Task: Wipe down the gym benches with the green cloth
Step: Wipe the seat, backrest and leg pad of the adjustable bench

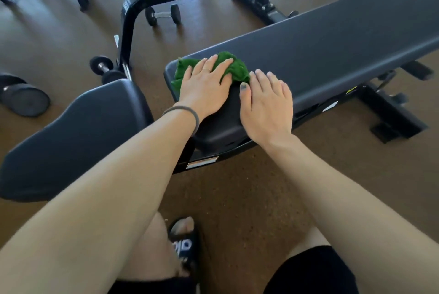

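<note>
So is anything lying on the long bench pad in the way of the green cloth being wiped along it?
Nothing visible. The green cloth sits bunched at the near end of the long bench pad under the flat left hand. The right hand rests beside it at the pad's near edge, and the pad beyond looks bare.

No legible text (labels blurred)

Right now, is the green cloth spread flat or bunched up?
Bunched up. The green cloth lies crumpled in folds on the bench pad, with the left hand pressing flat on it.
</note>
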A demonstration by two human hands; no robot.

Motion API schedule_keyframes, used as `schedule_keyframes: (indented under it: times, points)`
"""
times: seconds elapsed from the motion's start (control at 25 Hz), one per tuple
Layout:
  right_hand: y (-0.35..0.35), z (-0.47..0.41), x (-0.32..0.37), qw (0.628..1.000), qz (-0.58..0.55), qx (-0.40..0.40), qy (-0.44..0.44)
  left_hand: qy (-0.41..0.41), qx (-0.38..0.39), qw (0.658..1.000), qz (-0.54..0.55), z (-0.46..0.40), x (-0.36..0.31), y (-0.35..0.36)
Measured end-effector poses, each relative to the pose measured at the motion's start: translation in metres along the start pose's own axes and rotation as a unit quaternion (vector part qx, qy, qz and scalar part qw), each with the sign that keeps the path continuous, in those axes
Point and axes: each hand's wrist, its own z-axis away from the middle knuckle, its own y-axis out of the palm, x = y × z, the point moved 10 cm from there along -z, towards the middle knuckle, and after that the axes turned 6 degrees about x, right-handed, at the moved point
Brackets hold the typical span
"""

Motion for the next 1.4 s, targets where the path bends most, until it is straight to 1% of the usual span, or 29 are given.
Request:
schedule_keyframes:
  times: [0.08,0.12,0.2,0.24,0.32,0.36,0.44,0.48,0.56,0.64,0.68,0.72,0.8,0.84,0.92,1.0,1.04,1.12,1.16,1.24,1.32,1.4]
  points:
    - [-0.007,-0.006,-0.006,1.000,-0.011,-0.015,-0.003,0.026,-0.016,1.000,-0.008,0.029,-0.014,-0.001]
    - [-0.015,-0.011,-0.009,0.999,-0.010,-0.044,0.001,0.044,-0.029,0.998,-0.015,0.051,-0.022,0.003]
    - [-0.027,-0.024,-0.017,0.994,-0.031,-0.101,0.025,0.067,-0.013,0.998,-0.003,0.087,-0.028,0.014]
    - [-0.028,-0.027,-0.022,0.992,-0.040,-0.113,0.040,0.077,0.000,0.997,-0.005,0.088,-0.025,0.019]
    - [-0.029,-0.027,-0.025,0.989,-0.040,-0.130,0.053,0.086,0.004,0.996,-0.015,0.054,-0.015,0.013]
    - [-0.030,-0.026,-0.024,0.988,-0.040,-0.137,0.050,0.074,-0.001,0.997,-0.011,0.025,-0.006,0.008]
    - [-0.032,-0.024,-0.025,0.988,-0.048,-0.139,0.045,0.023,0.002,1.000,0.008,-0.020,0.017,-0.002]
    - [-0.033,-0.024,-0.025,0.988,-0.051,-0.140,0.042,0.005,0.001,1.000,0.012,-0.029,0.024,-0.005]
    - [-0.034,-0.023,-0.024,0.986,-0.045,-0.155,0.040,0.005,-0.018,1.000,0.001,-0.007,0.018,-0.003]
    - [-0.035,-0.020,-0.023,0.983,-0.035,-0.173,0.046,0.073,-0.043,0.996,-0.002,0.047,-0.010,0.004]
    - [-0.035,-0.019,-0.022,0.982,-0.034,-0.178,0.043,0.102,-0.032,0.994,-0.004,0.068,-0.021,0.010]
    - [-0.034,-0.019,-0.021,0.983,-0.034,-0.178,0.041,0.126,-0.019,0.992,-0.016,0.070,-0.024,0.015]
    - [-0.031,-0.020,-0.025,0.983,-0.038,-0.173,0.043,0.155,-0.012,0.988,-0.023,0.033,-0.019,0.009]
    - [-0.031,-0.020,-0.027,0.984,-0.042,-0.168,0.043,0.145,-0.017,0.989,-0.027,0.003,-0.011,0.003]
    - [-0.031,-0.020,-0.026,0.985,-0.048,-0.159,0.040,0.082,-0.021,0.996,-0.018,-0.048,0.021,-0.010]
    - [-0.032,-0.022,-0.024,0.985,-0.054,-0.158,0.038,0.016,-0.023,1.000,0.006,-0.063,0.048,-0.017]
    - [-0.031,-0.022,-0.025,0.985,-0.053,-0.158,0.041,-0.008,-0.037,0.999,0.012,-0.052,0.054,-0.018]
    - [-0.030,-0.020,-0.026,0.985,-0.045,-0.162,0.049,-0.034,-0.097,0.994,0.024,-0.004,0.050,-0.014]
    - [-0.030,-0.019,-0.023,0.984,-0.041,-0.165,0.046,-0.041,-0.128,0.990,0.052,0.031,0.044,-0.009]
    - [-0.030,-0.019,-0.023,0.983,-0.037,-0.173,0.045,-0.024,-0.148,0.980,0.134,0.087,0.027,0.009]
    - [-0.029,-0.018,-0.024,0.983,-0.032,-0.175,0.046,-0.011,-0.161,0.972,0.171,0.090,0.028,0.013]
    - [-0.029,-0.019,-0.023,0.984,-0.039,-0.169,0.045,-0.032,-0.179,0.970,0.160,0.042,0.053,0.001]
